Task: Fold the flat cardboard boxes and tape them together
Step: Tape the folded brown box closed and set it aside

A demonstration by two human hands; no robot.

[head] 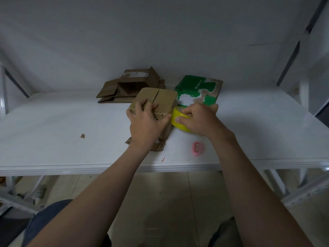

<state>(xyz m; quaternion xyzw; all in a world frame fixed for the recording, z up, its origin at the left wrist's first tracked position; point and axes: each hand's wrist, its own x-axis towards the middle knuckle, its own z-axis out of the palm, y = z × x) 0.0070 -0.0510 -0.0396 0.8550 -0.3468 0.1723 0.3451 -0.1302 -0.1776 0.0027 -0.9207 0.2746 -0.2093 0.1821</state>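
Note:
A folded brown cardboard box [160, 98] stands on the white table [62, 132], its two top flaps closed with a slit between them. My left hand [146, 125] presses on the box's near top edge, fingers spread over the flap. My right hand [197, 120] grips a yellow tape roll [178, 120] held against the box's right side. A flat piece of brown cardboard [160, 145] lies under the box and sticks out toward me.
Several flattened brown boxes [124, 88] lie at the back of the table. A green and brown flat box [199, 90] lies behind my right hand. A pink utility knife [196, 148] rests near the table's front edge. A cardboard scrap [82, 136] lies left.

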